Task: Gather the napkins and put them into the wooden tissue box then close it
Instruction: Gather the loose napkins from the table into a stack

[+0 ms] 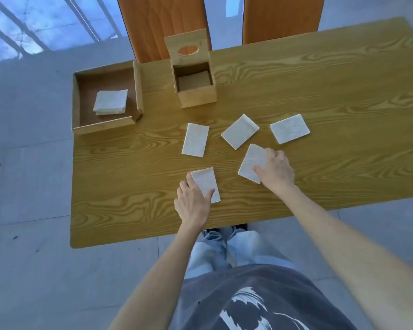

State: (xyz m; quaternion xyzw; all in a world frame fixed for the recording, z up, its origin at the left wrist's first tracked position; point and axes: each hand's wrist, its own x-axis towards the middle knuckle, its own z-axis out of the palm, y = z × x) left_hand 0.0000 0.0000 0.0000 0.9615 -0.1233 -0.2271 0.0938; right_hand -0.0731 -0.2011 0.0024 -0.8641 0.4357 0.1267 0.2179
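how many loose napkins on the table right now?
5. One under the left hand at, one under the right hand at, three untouched. Separate stack in the tray.

Wooden table (320,91), shallow wooden tray (105,126) at its left edge — two orange chair backs (162,22) behind

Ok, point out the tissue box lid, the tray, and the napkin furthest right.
tissue box lid (187,45): head view, panel beside oval opening.
tray (105,125): head view, near wall.
rightmost napkin (290,128): head view, its middle.
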